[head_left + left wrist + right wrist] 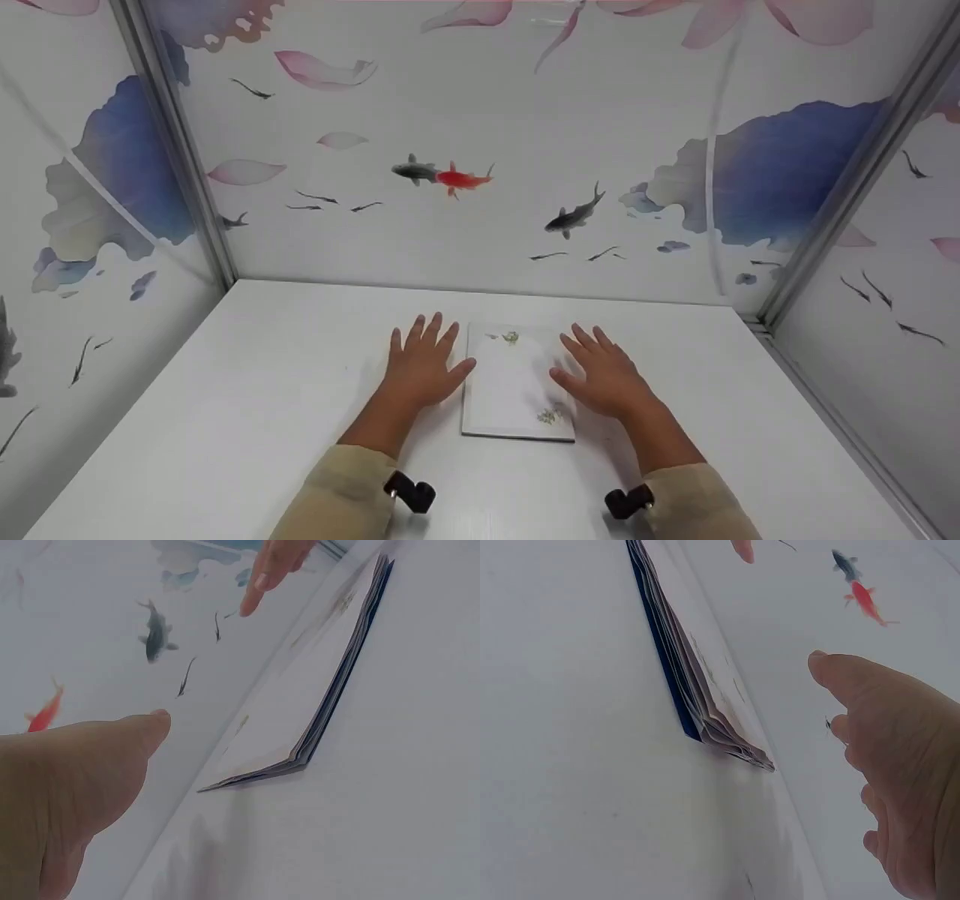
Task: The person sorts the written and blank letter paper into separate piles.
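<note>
A thin white stack of paper sheets [510, 386] lies on the white table, its long sides running away from me. Small green plant prints mark its top, near the far edge and the near right corner. Wavy layered edges and a dark blue bottom layer show in the left wrist view on the stack [330, 701]. My left hand [424, 364] is spread at its left side, thumb close to the edge. At its right side my right hand [604, 371] has its fingers extended, thumb overlapping the stack in the head view. Neither hand holds anything.
The white table [247, 390] is bounded by a back panel [480, 240] and side panels printed with fish, petals and blue leaves. Metal posts [176, 142] stand at the corners. A black clip-like device [411, 493] sits at each sleeve cuff.
</note>
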{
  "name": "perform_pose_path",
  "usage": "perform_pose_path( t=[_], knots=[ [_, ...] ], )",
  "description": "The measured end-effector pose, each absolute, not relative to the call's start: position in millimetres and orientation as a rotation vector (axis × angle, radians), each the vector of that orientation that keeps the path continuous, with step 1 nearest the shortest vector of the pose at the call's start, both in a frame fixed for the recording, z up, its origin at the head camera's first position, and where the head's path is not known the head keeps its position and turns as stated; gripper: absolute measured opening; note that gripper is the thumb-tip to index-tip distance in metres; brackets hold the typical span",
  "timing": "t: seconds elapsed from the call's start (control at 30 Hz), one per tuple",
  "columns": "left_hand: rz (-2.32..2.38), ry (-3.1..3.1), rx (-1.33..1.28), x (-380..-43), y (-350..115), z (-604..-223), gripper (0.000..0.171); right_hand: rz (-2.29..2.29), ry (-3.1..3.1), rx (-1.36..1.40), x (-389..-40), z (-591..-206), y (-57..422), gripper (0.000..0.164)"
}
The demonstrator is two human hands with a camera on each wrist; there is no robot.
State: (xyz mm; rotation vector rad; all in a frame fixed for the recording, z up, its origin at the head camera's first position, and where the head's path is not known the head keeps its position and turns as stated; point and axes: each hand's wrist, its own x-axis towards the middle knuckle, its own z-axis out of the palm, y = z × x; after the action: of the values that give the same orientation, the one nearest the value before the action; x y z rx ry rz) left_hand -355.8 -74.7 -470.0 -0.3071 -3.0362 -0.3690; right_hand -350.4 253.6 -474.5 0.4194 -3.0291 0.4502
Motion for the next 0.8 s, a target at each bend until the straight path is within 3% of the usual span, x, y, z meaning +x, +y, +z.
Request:
perform_pose_path(
  t=[0.37, 0.8],
  knots=[
    [-0.374, -3.045, -0.444, -343.8, -49.7, -469.4, 0.082, 0.419, -3.054, 0.43, -342.8, -472.7, 232.6, 0.085],
    [-0.415, -3.141, -0.6, -341.1, -50.9, -469.8, 0.082, 0.551, -3.135, 0.461, -340.7, -472.7, 226.2, 0.078]
  ],
)
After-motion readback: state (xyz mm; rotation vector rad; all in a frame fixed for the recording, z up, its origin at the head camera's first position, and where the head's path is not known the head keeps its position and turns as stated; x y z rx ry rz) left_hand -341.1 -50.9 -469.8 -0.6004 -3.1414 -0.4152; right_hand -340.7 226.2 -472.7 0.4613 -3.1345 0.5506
